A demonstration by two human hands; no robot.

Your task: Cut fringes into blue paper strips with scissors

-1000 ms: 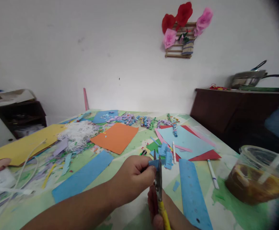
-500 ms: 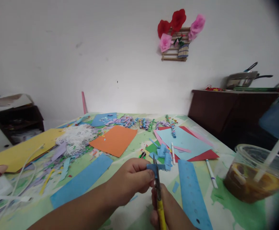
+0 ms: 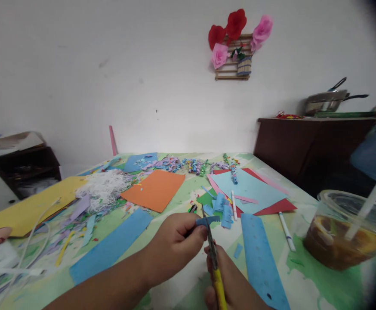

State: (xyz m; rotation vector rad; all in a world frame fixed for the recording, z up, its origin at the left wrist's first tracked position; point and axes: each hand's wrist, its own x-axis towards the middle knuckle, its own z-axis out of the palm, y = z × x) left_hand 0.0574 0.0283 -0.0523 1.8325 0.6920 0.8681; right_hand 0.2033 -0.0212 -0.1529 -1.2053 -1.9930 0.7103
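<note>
Between thumb and fingers, my left hand point(image 3: 181, 241) pinches a small blue paper strip point(image 3: 212, 219) whose right part has a cut, fringed edge. My right hand point(image 3: 223, 273) is closed round the yellow handle of the scissors point(image 3: 218, 282). The scissors point up and away, their blades crossing the strip just right of my left fingertips. Fringed blue paper pieces point(image 3: 226, 215) lie just beyond, to the right. A long blue strip point(image 3: 110, 245) rests left of my left hand, and another blue strip point(image 3: 262, 258) lies right of my right hand.
Orange paper point(image 3: 155, 189), white shredded strands point(image 3: 106, 187) and yellow paper point(image 3: 36, 206) lie on the left side. Behind are curled paper pieces point(image 3: 194, 165). Pale blue paper point(image 3: 249, 189), a white marker point(image 3: 286, 232) and a cup with brown liquid point(image 3: 339, 241) are at right.
The blue strip in my left hand has tilted and now looks narrower. The scissor blades have shifted slightly left across it. The view has moved a little.
</note>
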